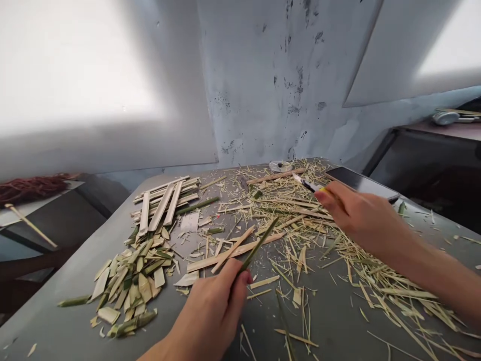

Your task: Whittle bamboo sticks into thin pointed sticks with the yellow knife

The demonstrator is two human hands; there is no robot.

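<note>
- Left hand [212, 306]: grip closed on a thin green bamboo strip [261, 243], thumb and fingers around its near end. Far end sticks up and out past the fingers, angled toward the right hand [347, 210].
- Right hand: grip closed around a craft knife [310, 186], blade out, pointing away to the left. Blade and strip are apart.
- Handling, my read: strip is light, springy, fairly stiff lengthwise; may split along the grain. Skin side could be slick, edges sharp. I'd hold it low, flat faces pinched, fingers clear of the blade.
- Around the strip: bamboo shavings [300, 206] ahead and right on the tabletop [323, 311]; pale slats [161, 208] ahead-left; short offcuts [141, 286] left.
</note>
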